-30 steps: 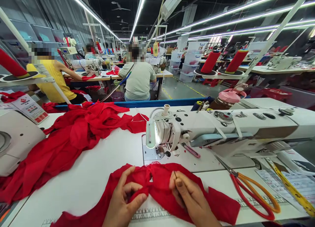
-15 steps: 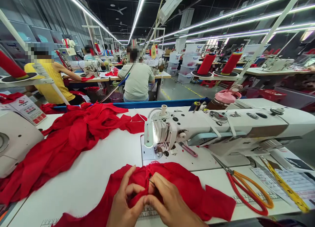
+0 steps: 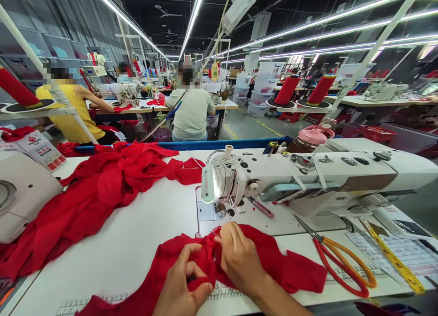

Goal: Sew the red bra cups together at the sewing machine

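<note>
A piece of red fabric [image 3: 263,254] lies bunched on the white table in front of the sewing machine [image 3: 260,174]. My left hand [image 3: 188,279] pinches a fold of it between thumb and fingers. Just to the right, and a little farther from me, my right hand [image 3: 239,256] is closed at the gathered upper edge of the fabric. From its fingertips a thin pointed metal tool seems to stick out; most of it is hidden, so its exact kind does not show. The machine's needle area is beyond both hands.
Scissors [image 3: 342,261] with red and orange handles lie at right, beside a yellow tape measure [image 3: 393,256] and written paper [image 3: 410,261]. A large heap of red fabric [image 3: 109,188] spreads at left. Pink-handled snips [image 3: 260,207] rest by the machine. Other people sit sewing ahead.
My right hand has moved up and away from my left, toward the fabric's far edge. My left hand has shifted slightly right and down, still pinching the fabric.
</note>
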`<act>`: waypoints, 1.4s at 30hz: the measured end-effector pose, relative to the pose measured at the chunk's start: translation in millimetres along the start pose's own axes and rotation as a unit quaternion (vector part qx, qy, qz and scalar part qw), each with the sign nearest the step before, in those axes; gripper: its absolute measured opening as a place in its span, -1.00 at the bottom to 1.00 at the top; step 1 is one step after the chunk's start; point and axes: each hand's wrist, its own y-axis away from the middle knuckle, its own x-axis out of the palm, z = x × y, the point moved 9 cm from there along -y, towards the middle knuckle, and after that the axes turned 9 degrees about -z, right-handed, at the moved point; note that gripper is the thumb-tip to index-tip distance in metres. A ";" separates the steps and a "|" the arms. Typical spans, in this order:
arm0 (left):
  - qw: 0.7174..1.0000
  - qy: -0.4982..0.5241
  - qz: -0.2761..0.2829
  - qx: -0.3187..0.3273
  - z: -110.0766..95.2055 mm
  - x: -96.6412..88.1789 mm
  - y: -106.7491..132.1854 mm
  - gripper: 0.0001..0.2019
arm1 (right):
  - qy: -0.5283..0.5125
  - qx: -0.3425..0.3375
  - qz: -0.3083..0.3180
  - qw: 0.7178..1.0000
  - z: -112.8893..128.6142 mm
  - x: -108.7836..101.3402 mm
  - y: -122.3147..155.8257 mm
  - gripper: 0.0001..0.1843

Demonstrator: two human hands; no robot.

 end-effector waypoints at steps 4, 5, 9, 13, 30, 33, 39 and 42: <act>0.999 0.032 -0.015 -0.023 -6.3 -10.8 -1.7 -0.26 | -0.077 0.059 0.072 0.993 -12.4 -2.5 -2.5 -0.75; 0.998 0.048 -0.013 -0.030 -7.6 -11.9 -2.6 -0.22 | -0.127 0.087 0.106 0.982 -14.3 0.2 -0.9 -0.75; 0.992 0.112 0.004 -0.051 -7.3 -10.4 -5.2 -0.16 | -0.314 0.166 0.185 0.916 -13.1 6.1 3.6 -0.74; 0.990 0.139 0.008 -0.037 -2.3 -7.9 -6.1 -0.15 | -0.396 0.168 0.230 0.873 -5.0 9.8 2.7 -0.63; 0.990 0.130 0.029 -0.038 15.1 -18.5 -4.9 -0.17 | -0.400 0.231 0.230 0.857 -17.4 16.5 -1.2 -0.84; 0.989 0.142 0.032 -0.039 13.6 -19.7 -5.5 -0.15 | -0.301 0.161 0.219 0.914 -11.6 0.0 11.0 -0.84; 0.989 0.138 0.050 -0.034 10.5 -16.3 -4.7 -0.30 | -0.058 -0.035 0.150 0.986 9.1 -10.8 43.0 -0.67; 0.990 0.132 0.047 -0.027 12.7 -16.9 -4.1 -0.36 | -0.040 -0.062 0.135 0.988 10.2 -12.2 47.0 -0.70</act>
